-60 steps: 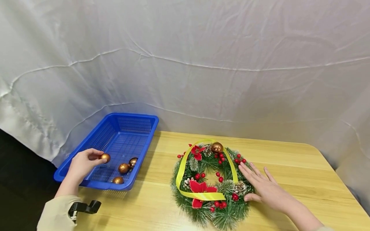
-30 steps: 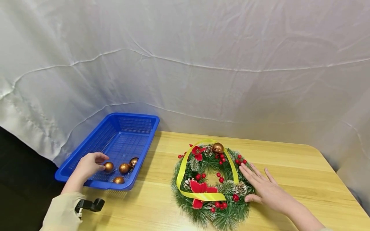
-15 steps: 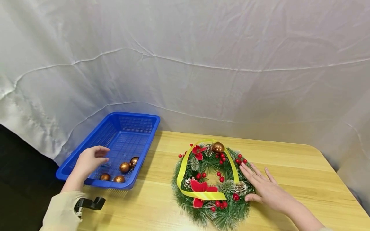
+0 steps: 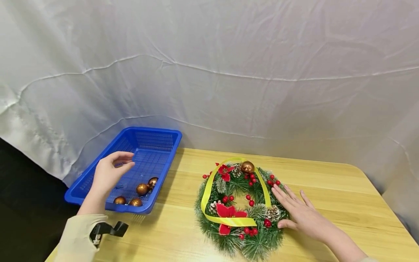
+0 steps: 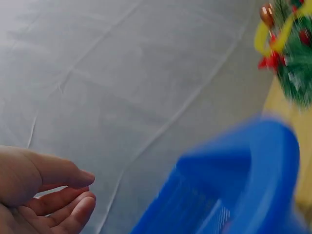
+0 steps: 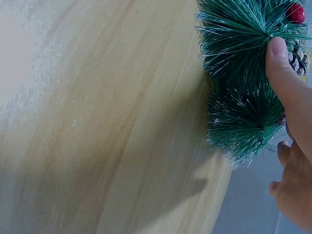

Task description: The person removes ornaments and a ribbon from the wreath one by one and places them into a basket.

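My left hand [image 4: 109, 174] hovers over the near left side of a blue plastic basket [image 4: 172, 160], fingers bent loosely, holding nothing. The left wrist view agrees: no object lies between the thumb and fingers [image 5: 73, 209]. Below it, several copper-coloured Christmas baubles, among them a glittery bauble [image 4: 142, 189] and another bauble [image 4: 119, 200], lie near the basket's front right. My right hand [image 4: 301, 214] rests with spread, straight fingers on the right edge of a green Christmas wreath [image 4: 258, 242]. In the right wrist view its thumb [image 6: 285, 73] touches the needles.
The wreath bears a yellow ribbon [image 4: 205, 196], a shiny copper bauble [image 4: 247, 167], red flowers [image 4: 226, 211], pine cones and red berries. Basket and wreath stand on a wooden table [image 4: 330, 185]. Behind the table hangs a grey-white cloth [image 4: 229, 102].
My left hand held a bauble two seconds ago and let it go in the basket, where it rolled toward the front. The hand then rose and moved right. My right hand stays put.
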Demonstrator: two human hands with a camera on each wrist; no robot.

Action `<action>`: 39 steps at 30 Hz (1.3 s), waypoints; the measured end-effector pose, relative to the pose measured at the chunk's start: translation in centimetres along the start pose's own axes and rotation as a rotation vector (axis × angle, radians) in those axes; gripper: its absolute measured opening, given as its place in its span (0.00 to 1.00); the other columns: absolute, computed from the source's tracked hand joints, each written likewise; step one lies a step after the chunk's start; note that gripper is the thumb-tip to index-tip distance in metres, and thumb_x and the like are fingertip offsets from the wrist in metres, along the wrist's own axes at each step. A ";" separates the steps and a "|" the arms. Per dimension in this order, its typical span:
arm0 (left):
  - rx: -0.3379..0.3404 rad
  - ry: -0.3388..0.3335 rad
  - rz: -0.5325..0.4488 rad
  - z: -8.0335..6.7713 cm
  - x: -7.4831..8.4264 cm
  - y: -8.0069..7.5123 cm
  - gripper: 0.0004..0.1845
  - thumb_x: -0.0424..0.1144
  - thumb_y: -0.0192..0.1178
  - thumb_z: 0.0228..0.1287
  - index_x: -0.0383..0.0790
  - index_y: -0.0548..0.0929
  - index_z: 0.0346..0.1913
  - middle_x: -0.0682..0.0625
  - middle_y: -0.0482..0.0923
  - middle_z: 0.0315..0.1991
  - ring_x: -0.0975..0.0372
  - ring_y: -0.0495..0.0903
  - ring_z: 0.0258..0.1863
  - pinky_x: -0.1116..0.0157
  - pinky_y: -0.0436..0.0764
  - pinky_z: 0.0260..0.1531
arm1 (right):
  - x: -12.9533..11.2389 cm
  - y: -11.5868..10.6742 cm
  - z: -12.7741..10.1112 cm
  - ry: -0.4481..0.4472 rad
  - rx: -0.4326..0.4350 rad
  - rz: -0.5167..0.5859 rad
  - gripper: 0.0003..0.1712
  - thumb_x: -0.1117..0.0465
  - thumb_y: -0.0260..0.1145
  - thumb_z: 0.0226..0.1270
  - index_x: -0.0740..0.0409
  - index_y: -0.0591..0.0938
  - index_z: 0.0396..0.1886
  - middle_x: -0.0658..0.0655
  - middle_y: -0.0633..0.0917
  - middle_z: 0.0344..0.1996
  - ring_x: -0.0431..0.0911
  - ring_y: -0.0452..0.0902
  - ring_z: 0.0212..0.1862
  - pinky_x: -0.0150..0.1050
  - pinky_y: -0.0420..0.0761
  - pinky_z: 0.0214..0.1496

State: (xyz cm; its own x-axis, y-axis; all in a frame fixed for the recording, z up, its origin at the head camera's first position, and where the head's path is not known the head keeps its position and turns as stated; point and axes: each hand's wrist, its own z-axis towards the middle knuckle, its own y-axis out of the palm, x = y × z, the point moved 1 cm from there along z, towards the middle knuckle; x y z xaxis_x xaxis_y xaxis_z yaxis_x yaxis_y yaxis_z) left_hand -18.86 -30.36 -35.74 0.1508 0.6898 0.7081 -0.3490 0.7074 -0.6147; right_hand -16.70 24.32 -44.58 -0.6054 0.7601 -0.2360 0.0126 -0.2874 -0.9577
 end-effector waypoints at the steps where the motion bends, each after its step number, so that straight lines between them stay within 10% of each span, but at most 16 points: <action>1: -0.004 0.009 -0.017 0.1 0.5 0.2 0.16 0.41 0.63 0.64 0.37 0.81 0.52 0.42 0.81 0.46 0.68 0.77 0.41 0.78 0.75 0.37 | 0.0 0.0 0.0 -0.001 0.001 -0.002 0.55 0.37 0.61 0.57 0.54 0.48 0.77 0.58 0.51 0.74 0.46 0.29 0.74 0.53 0.21 0.69; 19: -0.109 0.109 -0.451 1.4 8.9 9.4 0.13 0.26 0.66 0.56 0.30 0.83 0.46 0.40 0.82 0.40 0.53 0.80 0.42 0.67 0.80 0.45 | 0.3 0.1 -0.1 -0.010 0.004 -0.010 0.55 0.37 0.61 0.57 0.54 0.48 0.77 0.59 0.51 0.74 0.44 0.29 0.74 0.51 0.21 0.69; 39: -0.293 0.201 -0.432 1.0 14.4 18.2 0.12 0.29 0.69 0.54 0.34 0.83 0.42 0.47 0.82 0.36 0.58 0.81 0.37 0.67 0.81 0.41 | 0.2 0.3 -0.1 -0.020 0.018 0.001 0.55 0.37 0.61 0.57 0.54 0.49 0.77 0.58 0.51 0.74 0.43 0.29 0.73 0.50 0.20 0.68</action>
State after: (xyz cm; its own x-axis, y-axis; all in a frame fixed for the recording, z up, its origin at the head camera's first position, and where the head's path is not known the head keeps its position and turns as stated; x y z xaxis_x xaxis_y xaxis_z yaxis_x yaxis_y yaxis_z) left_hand -24.00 -7.69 -36.37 0.4063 0.3233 0.8546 0.0507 0.9259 -0.3743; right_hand -16.74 24.48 -44.90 -0.6211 0.7481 -0.2334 -0.0013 -0.2987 -0.9543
